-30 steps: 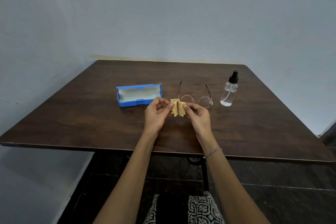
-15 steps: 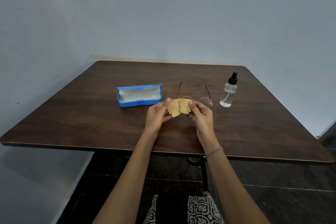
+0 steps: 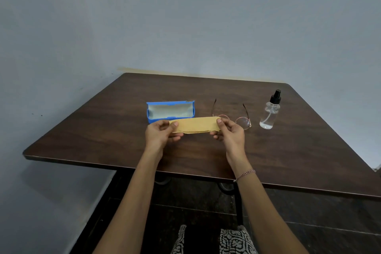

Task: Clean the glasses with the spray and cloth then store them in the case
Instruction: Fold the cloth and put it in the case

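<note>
A yellow cleaning cloth [image 3: 195,124] is stretched into a long strip above the table. My left hand [image 3: 159,135] pinches its left end and my right hand [image 3: 229,133] pinches its right end. Behind my right hand lie thin-rimmed round glasses [image 3: 243,121] with their temples unfolded and pointing away from me; the cloth and hand hide the left lens. The blue case [image 3: 170,110] lies open with a pale lining, just behind the cloth. A clear spray bottle [image 3: 270,112] with a black nozzle stands upright to the right of the glasses.
All of this sits on a dark wooden table [image 3: 103,130] set against a plain grey wall. The table's near edge runs below my forearms, with dark floor and patterned clothing beneath it.
The cloth was bunched and folded between my fingers a second ago. My hands have moved apart sideways and pulled it out into a long flat strip.
</note>
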Demonstrator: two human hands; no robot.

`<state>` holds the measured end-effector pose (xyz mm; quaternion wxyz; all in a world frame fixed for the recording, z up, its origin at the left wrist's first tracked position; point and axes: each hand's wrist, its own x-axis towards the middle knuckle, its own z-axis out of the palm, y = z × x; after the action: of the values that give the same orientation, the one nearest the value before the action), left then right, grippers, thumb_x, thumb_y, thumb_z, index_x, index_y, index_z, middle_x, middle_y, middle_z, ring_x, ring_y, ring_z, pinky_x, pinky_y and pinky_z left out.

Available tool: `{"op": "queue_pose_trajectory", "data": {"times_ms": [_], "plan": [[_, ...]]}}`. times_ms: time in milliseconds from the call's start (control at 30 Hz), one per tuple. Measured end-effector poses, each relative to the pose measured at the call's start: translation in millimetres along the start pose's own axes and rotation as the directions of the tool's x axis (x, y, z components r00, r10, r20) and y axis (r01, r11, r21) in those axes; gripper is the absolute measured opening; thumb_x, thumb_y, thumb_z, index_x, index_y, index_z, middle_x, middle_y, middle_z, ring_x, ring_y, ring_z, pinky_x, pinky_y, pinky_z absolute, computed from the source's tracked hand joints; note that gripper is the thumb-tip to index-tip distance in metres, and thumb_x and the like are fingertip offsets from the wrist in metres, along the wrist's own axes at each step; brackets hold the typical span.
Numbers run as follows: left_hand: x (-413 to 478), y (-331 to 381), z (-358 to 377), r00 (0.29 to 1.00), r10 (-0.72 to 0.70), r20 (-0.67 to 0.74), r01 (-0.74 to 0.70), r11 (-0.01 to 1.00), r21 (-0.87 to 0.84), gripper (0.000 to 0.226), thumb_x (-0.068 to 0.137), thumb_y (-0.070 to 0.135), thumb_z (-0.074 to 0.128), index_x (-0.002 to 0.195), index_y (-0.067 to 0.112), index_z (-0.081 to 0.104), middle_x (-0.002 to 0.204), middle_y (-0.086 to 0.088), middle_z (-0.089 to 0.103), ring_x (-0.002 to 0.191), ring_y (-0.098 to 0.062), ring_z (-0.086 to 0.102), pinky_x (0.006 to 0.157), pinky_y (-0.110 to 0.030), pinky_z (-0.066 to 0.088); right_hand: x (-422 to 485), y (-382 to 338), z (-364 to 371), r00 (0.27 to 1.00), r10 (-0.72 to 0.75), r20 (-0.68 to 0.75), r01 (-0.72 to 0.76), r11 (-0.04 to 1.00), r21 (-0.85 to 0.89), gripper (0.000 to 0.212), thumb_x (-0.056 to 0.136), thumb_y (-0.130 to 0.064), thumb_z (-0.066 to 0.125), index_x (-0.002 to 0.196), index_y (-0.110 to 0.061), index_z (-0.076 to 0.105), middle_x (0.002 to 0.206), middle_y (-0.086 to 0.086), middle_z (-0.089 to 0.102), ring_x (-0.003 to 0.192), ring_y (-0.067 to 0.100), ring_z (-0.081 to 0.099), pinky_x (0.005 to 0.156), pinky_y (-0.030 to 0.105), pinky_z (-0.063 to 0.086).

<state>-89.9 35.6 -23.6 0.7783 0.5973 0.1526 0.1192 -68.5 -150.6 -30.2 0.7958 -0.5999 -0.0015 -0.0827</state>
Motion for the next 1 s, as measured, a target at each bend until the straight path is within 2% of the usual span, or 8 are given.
{"op": "queue_pose_trajectory", "data": {"times_ms": [167,333,433,500,567,700,867,1000], "plan": [[14,17,-18,0.997,0.057,-0.05,-0.055,0.998,0.042,0.017,0.082,-0.006,0.066,0.097,-0.008,0.059,0.08,-0.017,0.065,0.051,-0.011,0.068,0.052,-0.016,0.055,12,-3,26,0.992,0.099,0.077,-0.097,0.995,-0.032,0.018,0.087,-0.012,0.065,0.102,-0.002,0.063,0.079,0.002,0.066,0.056,0.007,0.063,0.061,0.016,0.056],[35,31,-28,0.988,0.076,-0.134,-0.07,0.996,0.046,0.02,0.081,-0.007,0.067,0.099,-0.006,0.059,0.077,-0.014,0.065,0.05,-0.009,0.067,0.051,-0.014,0.053,32,-1,56,0.995,0.09,0.033,-0.084,0.982,-0.167,0.025,0.079,-0.001,0.071,0.102,-0.006,0.062,0.082,0.008,0.068,0.062,0.012,0.059,0.053,0.015,0.049],[51,35,-31,0.977,0.085,-0.194,-0.058,0.988,0.143,0.028,0.079,-0.005,0.071,0.104,0.0,0.06,0.085,-0.013,0.066,0.053,-0.012,0.067,0.046,-0.014,0.051,45,5,70,0.998,0.042,-0.042,-0.054,0.946,-0.321,0.027,0.073,-0.008,0.078,0.093,-0.018,0.062,0.087,0.003,0.071,0.078,0.011,0.064,0.072,0.023,0.052],[61,34,-32,0.965,0.131,-0.226,-0.067,0.961,0.269,0.031,0.075,0.0,0.075,0.104,0.001,0.064,0.09,-0.012,0.067,0.063,-0.016,0.067,0.046,-0.018,0.049,52,9,76,0.997,0.014,-0.078,-0.043,0.919,-0.392,0.029,0.072,-0.011,0.08,0.093,-0.019,0.062,0.083,-0.003,0.069,0.079,0.008,0.063,0.077,0.025,0.052],[69,31,-32,0.948,0.188,-0.255,-0.083,0.925,0.371,0.03,0.072,0.005,0.08,0.099,0.006,0.067,0.089,-0.01,0.069,0.07,-0.017,0.066,0.055,-0.027,0.052,58,13,81,0.996,-0.013,-0.09,-0.03,0.887,-0.461,0.03,0.072,-0.013,0.08,0.096,-0.019,0.062,0.085,-0.004,0.068,0.081,0.008,0.063,0.078,0.026,0.051],[78,27,-29,0.912,0.277,-0.303,-0.086,0.851,0.519,0.025,0.068,0.015,0.084,0.087,0.021,0.07,0.087,-0.002,0.07,0.078,-0.012,0.064,0.075,-0.033,0.056,65,20,90,0.994,-0.059,-0.093,-0.005,0.819,-0.574,0.03,0.076,-0.014,0.077,0.101,-0.02,0.061,0.093,-0.005,0.067,0.079,0.006,0.058,0.066,0.019,0.043],[84,17,-28,0.883,0.344,-0.319,-0.063,0.762,0.645,0.022,0.071,0.025,0.082,0.088,0.025,0.068,0.09,0.005,0.07,0.076,-0.007,0.06,0.063,-0.025,0.048,64,31,90,0.98,-0.195,-0.038,0.112,0.7,-0.705,0.029,0.08,-0.017,0.073,0.104,-0.02,0.056,0.095,-0.006,0.068,0.086,0.012,0.061,0.07,0.029,0.049],[87,12,-26,0.843,0.442,-0.307,-0.09,0.678,0.729,0.022,0.075,0.032,0.078,0.093,0.023,0.069,0.093,0.006,0.071,0.082,-0.007,0.059,0.062,-0.025,0.044,68,36,88,0.963,-0.27,0.009,0.181,0.621,-0.763,0.029,0.083,-0.017,0.07,0.105,-0.019,0.052,0.095,-0.007,0.065,0.093,0.015,0.058,0.075,0.034,0.049]]}}
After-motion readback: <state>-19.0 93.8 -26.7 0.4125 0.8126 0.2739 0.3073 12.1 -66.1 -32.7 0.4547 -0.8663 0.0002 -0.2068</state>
